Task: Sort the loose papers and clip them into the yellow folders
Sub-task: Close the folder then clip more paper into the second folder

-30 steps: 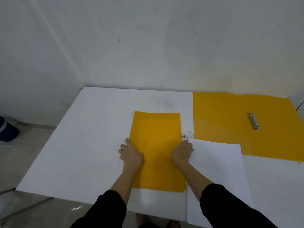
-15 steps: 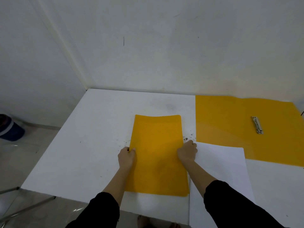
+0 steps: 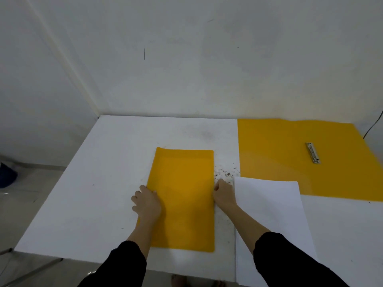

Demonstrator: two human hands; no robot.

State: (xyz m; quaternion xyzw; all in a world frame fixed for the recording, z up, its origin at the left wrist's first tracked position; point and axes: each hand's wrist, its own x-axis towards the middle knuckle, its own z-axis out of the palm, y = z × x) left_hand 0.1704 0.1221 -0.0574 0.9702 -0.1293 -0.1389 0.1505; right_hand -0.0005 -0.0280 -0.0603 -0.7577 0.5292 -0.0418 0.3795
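Left grip and right grip pinch side edges of closed yellow folder between them; loose papers just beside right grip.

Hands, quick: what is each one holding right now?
Left hand: grips the closed yellow folder by its left edge.
Right hand: fingers curled at the folder's right edge, apparently pinching it.
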